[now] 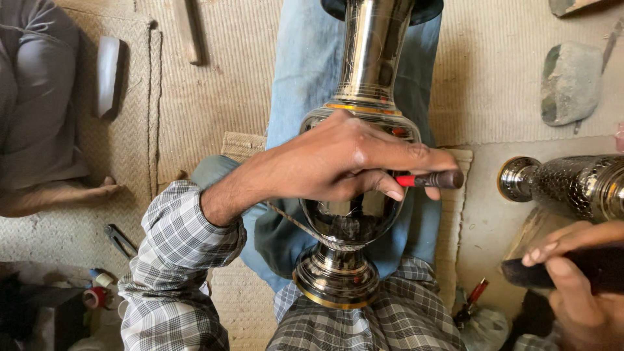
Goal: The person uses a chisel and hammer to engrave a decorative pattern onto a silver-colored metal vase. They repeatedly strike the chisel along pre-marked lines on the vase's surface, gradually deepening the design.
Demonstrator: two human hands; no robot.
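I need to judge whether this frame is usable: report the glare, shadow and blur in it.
Head view: soft daylight, with bright glare streaks on the polished metal vase and dark reflections in its belly; the left hand and its red-tipped tool are sharp; the right hand at the edge is slightly soft; the lower left corner lies in shadow.

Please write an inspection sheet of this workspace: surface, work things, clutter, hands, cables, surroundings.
Surface: woven mat on the floor.
Work things: shiny metal vase lying across the lap; red-and-dark tool set against it.
Clutter: grey stone, pliers, second patterned metal vessel.
Hands: left hand grips the tool on the vase; right hand holds a dark handle.
Cables: thin cord beside the vase.
Surroundings: another person's foot at left.
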